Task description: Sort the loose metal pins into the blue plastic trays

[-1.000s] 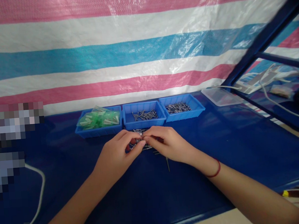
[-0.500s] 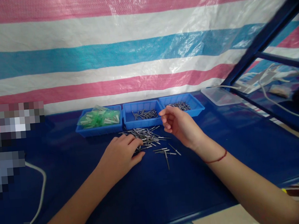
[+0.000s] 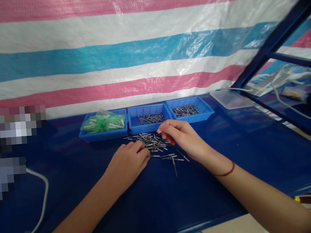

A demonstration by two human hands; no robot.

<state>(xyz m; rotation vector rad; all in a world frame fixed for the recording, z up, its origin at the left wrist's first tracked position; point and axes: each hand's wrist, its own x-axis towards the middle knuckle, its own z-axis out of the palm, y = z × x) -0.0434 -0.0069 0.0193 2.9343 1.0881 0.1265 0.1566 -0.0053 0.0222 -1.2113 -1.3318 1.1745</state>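
Observation:
Loose blind rivets [image 3: 153, 141] lie in a heap on the blue table, and several more [image 3: 173, 159] are scattered just in front. My left hand [image 3: 129, 158] rests at the heap's left edge, thumb and forefinger closed at the end of a single rivet [image 3: 155, 156]. Over the heap's right side is my right hand [image 3: 182, 138], its thumb and fingers pinched together; whatever is between them is hidden. Behind the heap, the middle blue bin [image 3: 137, 129] holds rivets, as does the right blue bin [image 3: 205, 110].
The left blue bin [image 3: 103, 135] contains green plastic bags with pale pieces. A clear plastic lid [image 3: 231, 99] lies at the back right, near a dark blue frame [image 3: 256, 62]. A white cable [image 3: 45, 189] runs along the left. Striped sheeting [image 3: 113, 55] hangs behind.
My right hand has moved down and left, from in front of the right bin to over the heap. My left thumb has closed against the forefinger.

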